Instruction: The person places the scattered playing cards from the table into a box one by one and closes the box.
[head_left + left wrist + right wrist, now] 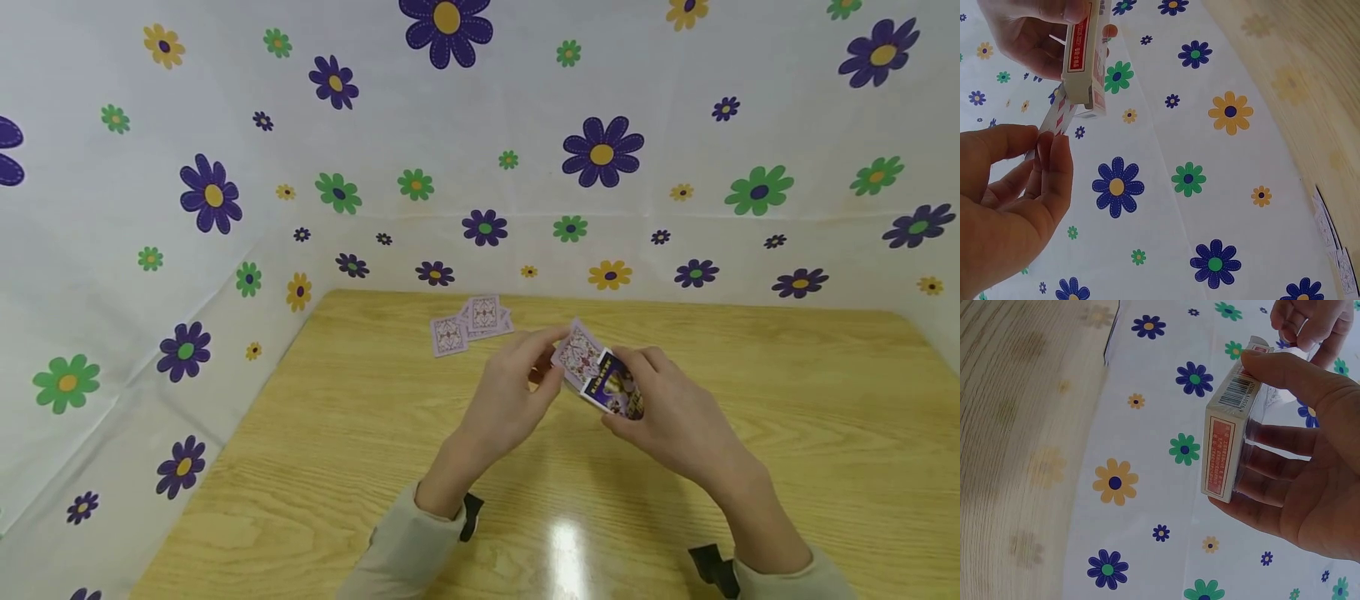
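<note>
The right hand [675, 417] is gripping the small cardboard card box [615, 386], while the left hand [510, 400] is pinching a purple-backed card [577, 354] at its mouth; loose patterned cards [468, 323] are lying near the light wooden worktop's [337, 467] far edge.

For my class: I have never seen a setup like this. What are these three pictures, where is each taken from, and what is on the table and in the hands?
No machine here: a person's two bare hands. One picture comes from a head camera, the others from wrist cameras. The right hand holds a small cardboard playing-card box. The left hand pinches patterned cards at the box's open end. More pale purple-backed cards lie on the light wooden table, with flowered white sheeting behind.
</note>
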The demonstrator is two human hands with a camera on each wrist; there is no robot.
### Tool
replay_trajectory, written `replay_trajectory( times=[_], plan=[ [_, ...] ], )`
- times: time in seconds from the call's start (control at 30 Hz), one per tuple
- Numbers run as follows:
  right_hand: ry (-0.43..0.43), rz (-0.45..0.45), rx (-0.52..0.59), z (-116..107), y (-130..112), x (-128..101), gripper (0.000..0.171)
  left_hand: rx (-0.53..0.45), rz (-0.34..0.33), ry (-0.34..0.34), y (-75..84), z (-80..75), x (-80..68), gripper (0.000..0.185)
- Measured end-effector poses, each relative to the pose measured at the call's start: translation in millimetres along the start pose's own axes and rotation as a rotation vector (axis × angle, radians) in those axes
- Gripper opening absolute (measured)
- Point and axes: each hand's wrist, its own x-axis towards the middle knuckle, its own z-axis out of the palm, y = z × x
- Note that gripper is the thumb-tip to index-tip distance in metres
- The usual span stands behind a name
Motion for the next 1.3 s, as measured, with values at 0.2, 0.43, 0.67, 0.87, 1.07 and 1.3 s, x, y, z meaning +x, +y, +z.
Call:
replay_trajectory(
  times=[0.2, 0.43, 0.67, 0.87, 1.07, 1.3],
  plan=[
    [0.000, 0.008, 0.005, -2, 0, 0, 0.076, 0.026, 0.001, -0.019, 2.2, 3.6, -0.1, 0.039],
    [0.001, 0.010, 0.012, -3, 0, 1, 0.075, 0.075, 0.013, -0.041, 3.4, 8.6, -2.2, 0.038],
    [0.006, 0.005, 0.022, -3, 0, 0, 0.074, 0.140, 0.026, -0.062, 6.3, 12.5, -4.0, 0.037],
    [0.005, 0.006, 0.022, -3, 0, -1, 0.075, 0.253, 0.065, -0.058, 9.0, 15.4, -5.4, 0.032],
    [0.018, 0.006, 0.020, -3, 1, -2, 0.075, 0.377, 0.106, -0.074, 11.8, 18.9, -5.5, 0.030],
    [0.028, -0.003, 0.026, -4, 0, -1, 0.075, 0.442, 0.122, -0.095, 13.2, 21.1, -6.9, 0.031]
  ],
)
